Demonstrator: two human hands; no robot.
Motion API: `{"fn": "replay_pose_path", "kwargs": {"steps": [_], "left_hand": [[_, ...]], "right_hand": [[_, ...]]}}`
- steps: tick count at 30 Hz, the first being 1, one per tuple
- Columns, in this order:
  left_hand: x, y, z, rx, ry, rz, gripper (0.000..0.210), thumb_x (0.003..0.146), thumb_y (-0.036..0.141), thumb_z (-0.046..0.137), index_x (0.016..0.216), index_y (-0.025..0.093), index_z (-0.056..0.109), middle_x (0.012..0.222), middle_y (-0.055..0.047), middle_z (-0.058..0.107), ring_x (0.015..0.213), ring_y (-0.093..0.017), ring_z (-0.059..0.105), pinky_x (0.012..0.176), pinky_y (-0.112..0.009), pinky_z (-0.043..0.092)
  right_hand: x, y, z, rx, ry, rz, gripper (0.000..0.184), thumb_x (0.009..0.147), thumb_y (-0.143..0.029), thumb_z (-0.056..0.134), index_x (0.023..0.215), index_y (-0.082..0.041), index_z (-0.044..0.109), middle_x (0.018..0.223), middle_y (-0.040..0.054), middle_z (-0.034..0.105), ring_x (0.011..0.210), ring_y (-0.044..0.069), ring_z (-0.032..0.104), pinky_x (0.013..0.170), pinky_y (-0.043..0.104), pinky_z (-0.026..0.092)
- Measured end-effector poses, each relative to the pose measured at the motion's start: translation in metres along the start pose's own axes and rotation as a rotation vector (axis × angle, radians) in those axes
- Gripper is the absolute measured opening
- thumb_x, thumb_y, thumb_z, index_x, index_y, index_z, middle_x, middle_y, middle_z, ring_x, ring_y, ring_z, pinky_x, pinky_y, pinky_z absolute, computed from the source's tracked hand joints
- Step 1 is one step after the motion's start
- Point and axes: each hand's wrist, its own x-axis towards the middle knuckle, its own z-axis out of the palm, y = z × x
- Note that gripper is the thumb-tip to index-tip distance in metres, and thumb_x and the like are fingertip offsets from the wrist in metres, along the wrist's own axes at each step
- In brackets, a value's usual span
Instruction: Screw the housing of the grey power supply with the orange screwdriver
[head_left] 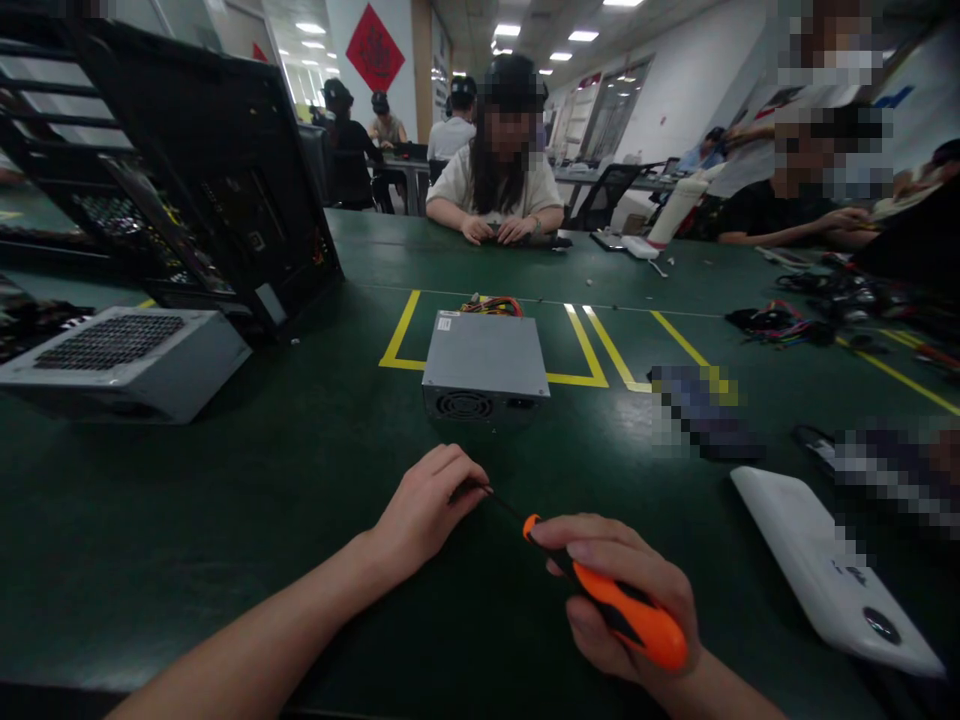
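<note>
In my right hand (pixel 634 590) is an orange and black screwdriver (pixel 626 615), its thin dark shaft pointing up and left. My left hand (pixel 431 500) is closed, with thumb and fingertips pinched together at the tip of the shaft. Whether a small part is also between those fingers I cannot make out. Just beyond both hands, a grey computer power supply (pixel 487 350) lies on the green table (pixel 300 480), its round fan grille and socket facing me. A bundle of coloured wires (pixel 495 306) sticks out behind it.
On the left stand a black computer case (pixel 225 180) and another grey power supply (pixel 135 360). A white device (pixel 832 570) lies to the right, with tangled cables (pixel 780 320) farther back. Yellow tape (pixel 401 330) marks the table. A person (pixel 499 160) sits opposite.
</note>
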Motion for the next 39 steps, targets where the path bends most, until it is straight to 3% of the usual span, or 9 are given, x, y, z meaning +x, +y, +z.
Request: {"fn": "replay_pose_path", "kwargs": {"steps": [11, 16, 20, 23, 29, 34, 37, 39], "left_hand": [[-0.001, 0.002, -0.005, 0.258, -0.055, 0.097, 0.012, 0.087, 0.018, 0.043, 0.092, 0.019, 0.053, 0.089, -0.003, 0.056, 0.081, -0.014, 0.049, 0.068, -0.028, 0.043], [-0.001, 0.002, -0.005, 0.452, -0.157, 0.202, 0.016, 0.088, 0.017, 0.037, 0.090, 0.018, 0.053, 0.087, -0.003, 0.056, 0.075, -0.015, 0.047, 0.065, -0.028, 0.038], [0.000, 0.000, -0.002, 0.485, -0.162, 0.181, 0.015, 0.088, 0.017, 0.038, 0.089, 0.018, 0.053, 0.087, -0.003, 0.055, 0.076, -0.016, 0.046, 0.065, -0.029, 0.038], [0.002, -0.004, -0.001, 0.438, -0.139, 0.123, 0.014, 0.088, 0.017, 0.039, 0.088, 0.018, 0.053, 0.087, -0.003, 0.055, 0.078, -0.016, 0.047, 0.066, -0.029, 0.040], [0.003, -0.012, -0.001, 0.262, -0.023, 0.017, 0.011, 0.086, 0.017, 0.045, 0.091, 0.020, 0.053, 0.091, -0.002, 0.055, 0.083, -0.015, 0.049, 0.071, -0.029, 0.044], [0.004, -0.014, 0.002, 0.037, 0.084, -0.113, 0.036, 0.081, 0.015, 0.051, 0.115, 0.025, 0.046, 0.104, -0.002, 0.051, 0.090, -0.014, 0.051, 0.079, -0.032, 0.047], [0.006, -0.015, 0.005, -0.212, 0.169, -0.317, 0.032, 0.081, 0.020, 0.050, 0.112, 0.023, 0.046, 0.102, -0.003, 0.051, 0.079, -0.011, 0.054, 0.068, -0.028, 0.049], [0.008, -0.014, 0.005, -0.487, 0.121, -0.473, 0.024, 0.084, 0.030, 0.045, 0.105, 0.019, 0.048, 0.094, -0.003, 0.053, 0.065, -0.009, 0.053, 0.052, -0.022, 0.045]], "right_hand": [[0.010, -0.007, 0.005, -0.069, 0.031, -0.013, 0.043, 0.072, -0.011, 0.058, 0.112, -0.024, 0.047, 0.085, 0.0063, 0.070, 0.071, 0.019, 0.068, 0.057, 0.029, 0.057], [0.017, -0.009, 0.013, -0.147, -0.019, -0.066, 0.023, 0.073, -0.011, 0.056, 0.093, -0.021, 0.051, 0.075, 0.0058, 0.069, 0.065, 0.017, 0.067, 0.057, 0.024, 0.056], [0.021, -0.010, 0.018, -0.238, -0.078, -0.112, 0.006, 0.076, -0.015, 0.053, 0.079, -0.019, 0.051, 0.070, 0.0072, 0.069, 0.061, 0.016, 0.067, 0.053, 0.022, 0.054], [0.020, -0.009, 0.020, -0.275, -0.132, -0.123, 0.004, 0.078, -0.017, 0.053, 0.074, -0.019, 0.052, 0.073, 0.0079, 0.069, 0.060, 0.015, 0.066, 0.051, 0.021, 0.053], [0.015, -0.007, 0.020, -0.303, -0.098, -0.153, 0.007, 0.075, -0.016, 0.057, 0.081, -0.020, 0.054, 0.080, 0.0078, 0.071, 0.064, 0.016, 0.067, 0.055, 0.023, 0.055], [0.014, -0.006, 0.016, -0.333, -0.077, -0.242, 0.010, 0.076, -0.014, 0.057, 0.083, -0.019, 0.052, 0.080, 0.0103, 0.071, 0.062, 0.015, 0.066, 0.052, 0.023, 0.055], [0.014, -0.005, 0.014, -0.333, -0.075, -0.297, 0.012, 0.075, -0.011, 0.058, 0.083, -0.017, 0.051, 0.078, 0.0130, 0.071, 0.060, 0.015, 0.066, 0.050, 0.023, 0.055], [0.015, -0.004, 0.013, -0.338, -0.082, -0.323, 0.013, 0.075, -0.011, 0.057, 0.084, -0.016, 0.051, 0.077, 0.0137, 0.070, 0.058, 0.015, 0.065, 0.049, 0.023, 0.054]]}}
